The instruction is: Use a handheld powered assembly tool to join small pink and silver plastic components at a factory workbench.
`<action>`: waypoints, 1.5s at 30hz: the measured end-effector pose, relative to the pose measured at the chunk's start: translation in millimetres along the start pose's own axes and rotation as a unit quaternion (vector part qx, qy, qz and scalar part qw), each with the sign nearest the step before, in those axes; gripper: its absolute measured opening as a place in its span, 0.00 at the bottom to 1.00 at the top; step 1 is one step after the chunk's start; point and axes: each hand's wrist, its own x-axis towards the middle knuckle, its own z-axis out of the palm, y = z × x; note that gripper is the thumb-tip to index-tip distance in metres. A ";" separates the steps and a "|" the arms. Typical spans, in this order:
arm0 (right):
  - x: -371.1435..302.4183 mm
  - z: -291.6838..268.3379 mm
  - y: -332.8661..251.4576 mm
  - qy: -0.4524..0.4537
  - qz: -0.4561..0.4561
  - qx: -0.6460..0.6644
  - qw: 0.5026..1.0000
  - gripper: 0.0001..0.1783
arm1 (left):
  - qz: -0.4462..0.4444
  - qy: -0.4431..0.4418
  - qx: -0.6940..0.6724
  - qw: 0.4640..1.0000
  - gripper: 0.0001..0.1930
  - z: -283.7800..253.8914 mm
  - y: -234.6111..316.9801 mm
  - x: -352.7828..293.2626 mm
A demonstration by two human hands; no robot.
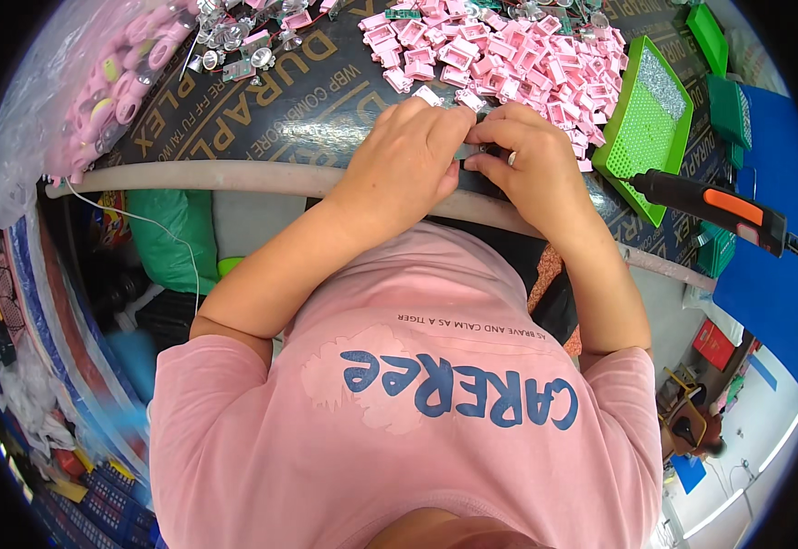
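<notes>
My left hand (406,163) and my right hand (534,163) meet at the table's near edge, fingers closed in a pinch. Between their fingertips is a small part, partly grey-green and dark; the fingers cover most of it, so its kind cannot be made out. Just beyond my hands spreads a heap of small pink plastic housings (509,69), a few lying close to my fingertips. To the right of my right hand is a bright green perforated tray (632,137) with many small metal screws (661,84) at its far end.
A black and orange electric screwdriver (719,203) reaches over the tray's near end. Silvery reflectors with small circuit boards (243,55) lie at the far left. A clear plastic bag of pink parts (124,87) sits at the left edge. A pale rail (262,176) runs along the dark printed table (298,110).
</notes>
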 end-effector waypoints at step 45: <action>-72.9 -126.4 57.6 0.388 -0.176 0.459 0.780 0.07 | 0.187 -0.062 -0.021 0.980 0.12 36.6 22.3 36.5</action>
